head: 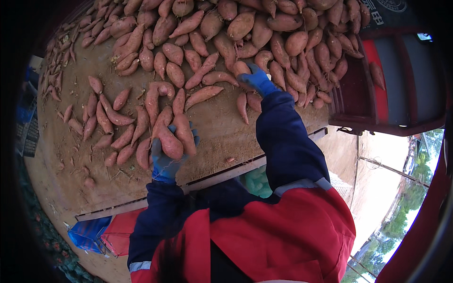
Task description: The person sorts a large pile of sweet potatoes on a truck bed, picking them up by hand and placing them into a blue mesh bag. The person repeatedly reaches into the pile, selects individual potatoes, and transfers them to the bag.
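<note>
My left hand (168,159), in a blue glove, is closed around sweet potatoes. Two of them, a fat one (170,141) and a longer one (184,132), lie side by side in its palm above the truck bed (219,131). Further right, my right hand (253,78), gloved too, has its fingers on a rounded sweet potato (241,68) at the lower edge of the large heap (247,26). Its thumb side is partly hidden. Smaller sweet potatoes (115,115) lie scattered to the left of my left hand.
A metal edge (230,173) of the bed runs in front of my body. Dark red metal framework (354,92) stands at the right, with one sweet potato (377,75) on a ledge. Blue (88,235) and red (122,226) containers or bags are below left, and a dark crate (28,136) at far left.
</note>
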A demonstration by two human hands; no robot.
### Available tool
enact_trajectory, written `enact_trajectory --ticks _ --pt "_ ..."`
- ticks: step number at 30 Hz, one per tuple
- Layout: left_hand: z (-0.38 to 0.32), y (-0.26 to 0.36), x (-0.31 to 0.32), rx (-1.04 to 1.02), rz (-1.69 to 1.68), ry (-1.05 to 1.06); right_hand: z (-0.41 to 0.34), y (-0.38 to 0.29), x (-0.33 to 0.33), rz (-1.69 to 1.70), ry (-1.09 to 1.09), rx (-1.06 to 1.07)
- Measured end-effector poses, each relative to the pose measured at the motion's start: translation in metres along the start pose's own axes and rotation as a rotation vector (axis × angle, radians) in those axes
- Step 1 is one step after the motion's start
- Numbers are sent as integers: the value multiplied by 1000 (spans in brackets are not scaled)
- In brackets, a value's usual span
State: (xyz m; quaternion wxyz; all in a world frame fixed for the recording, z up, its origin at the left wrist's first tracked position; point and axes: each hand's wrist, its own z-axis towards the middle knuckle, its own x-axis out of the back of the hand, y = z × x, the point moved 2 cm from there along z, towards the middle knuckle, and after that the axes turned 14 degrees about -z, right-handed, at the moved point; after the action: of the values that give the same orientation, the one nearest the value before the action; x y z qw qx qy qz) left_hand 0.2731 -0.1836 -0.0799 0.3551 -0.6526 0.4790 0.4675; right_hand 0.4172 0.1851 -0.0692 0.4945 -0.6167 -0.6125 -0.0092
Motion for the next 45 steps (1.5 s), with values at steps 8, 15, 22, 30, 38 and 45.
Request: enact_trajectory --ticks 8,15,22,30,38,45 --pt "2 -19 32 -47 -85 174 -72 -21 -115 1358 -268 107" --pt "-27 -10 51 -178 -46 304 -24 -4 -150 719 178 55" --pt "-32 -23 58 -43 -81 282 -1 -50 -84 -794 454 557" --pt "-43 -12 57 -33 68 183 -74 86 -18 -659 194 -355" --pt "80 -5 -25 54 260 266 -89 2 -94 978 -189 -102" --pt "13 9 -17 -123 46 -27 -96 -66 -163 842 -399 41"
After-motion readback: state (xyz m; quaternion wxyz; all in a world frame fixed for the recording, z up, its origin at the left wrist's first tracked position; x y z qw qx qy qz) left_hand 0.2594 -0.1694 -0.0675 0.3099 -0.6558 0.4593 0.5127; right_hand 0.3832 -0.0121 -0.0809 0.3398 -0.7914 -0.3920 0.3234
